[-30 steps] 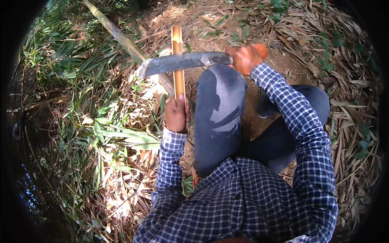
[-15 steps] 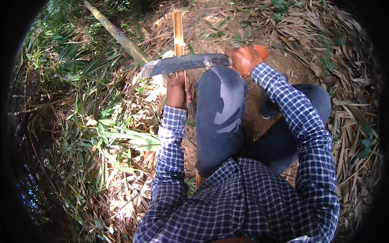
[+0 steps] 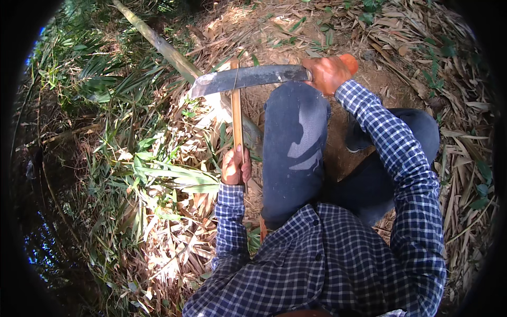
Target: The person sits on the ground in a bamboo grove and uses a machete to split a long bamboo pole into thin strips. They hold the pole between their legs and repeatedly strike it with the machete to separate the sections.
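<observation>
My left hand (image 3: 236, 165) is closed around the near end of a narrow bamboo strip (image 3: 237, 119), which points away from me. Across the strip, near its far end, lies the broad dark blade of a machete (image 3: 253, 77). My right hand (image 3: 326, 75) is wrapped round the machete's orange handle, beyond my bent knee. The blade runs roughly level from that hand leftward and covers a short part of the strip. A thin curled sliver shows over the blade at the crossing.
A long bamboo pole (image 3: 158, 45) slants in from the far left toward the strip. Green leaves and dry bamboo litter (image 3: 174, 211) cover the ground at left. My raised knee (image 3: 296, 105) is just below the blade. More dry leaves (image 3: 459, 158) lie at right.
My left hand has drawn the bamboo strip toward me, so less of it sticks out beyond the blade. The machete and right hand have shifted only slightly in the picture.
</observation>
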{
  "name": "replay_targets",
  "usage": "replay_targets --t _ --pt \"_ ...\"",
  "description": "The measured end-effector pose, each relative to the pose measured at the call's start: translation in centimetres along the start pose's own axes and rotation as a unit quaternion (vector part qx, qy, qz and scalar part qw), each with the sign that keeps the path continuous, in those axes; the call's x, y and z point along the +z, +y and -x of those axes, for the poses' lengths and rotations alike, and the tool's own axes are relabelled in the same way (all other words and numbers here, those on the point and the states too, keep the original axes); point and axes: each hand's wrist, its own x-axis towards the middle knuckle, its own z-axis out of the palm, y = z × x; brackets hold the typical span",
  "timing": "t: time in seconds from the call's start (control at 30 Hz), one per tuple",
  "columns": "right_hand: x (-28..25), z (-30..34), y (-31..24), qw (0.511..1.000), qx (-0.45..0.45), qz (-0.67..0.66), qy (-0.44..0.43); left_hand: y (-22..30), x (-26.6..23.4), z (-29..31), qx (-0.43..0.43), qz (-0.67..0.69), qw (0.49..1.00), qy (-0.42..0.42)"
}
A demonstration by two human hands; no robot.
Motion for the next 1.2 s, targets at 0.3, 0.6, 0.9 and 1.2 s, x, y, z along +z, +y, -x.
replay_targets --t 0.3,0.6,0.9,1.2 --pt "-0.4 0.2 0.0 0.999 0.022 -0.009 -0.025 0.8 0.8 -3.2 0.011 -0.047 0.996 0.074" --pt "-0.1 0.0 0.2 1.000 -0.001 -0.002 -0.010 3.4 5.7 -5.8 0.084 -0.191 0.971 0.121" --pt "-0.9 -0.2 -0.4 0.998 0.016 0.018 -0.054 0.1 4.5 1.6 0.053 -0.196 0.966 0.161" --pt "0.5 0.6 0.3 0.998 0.057 -0.020 0.004 -5.0 0.0 7.0 0.043 -0.234 0.961 0.140"
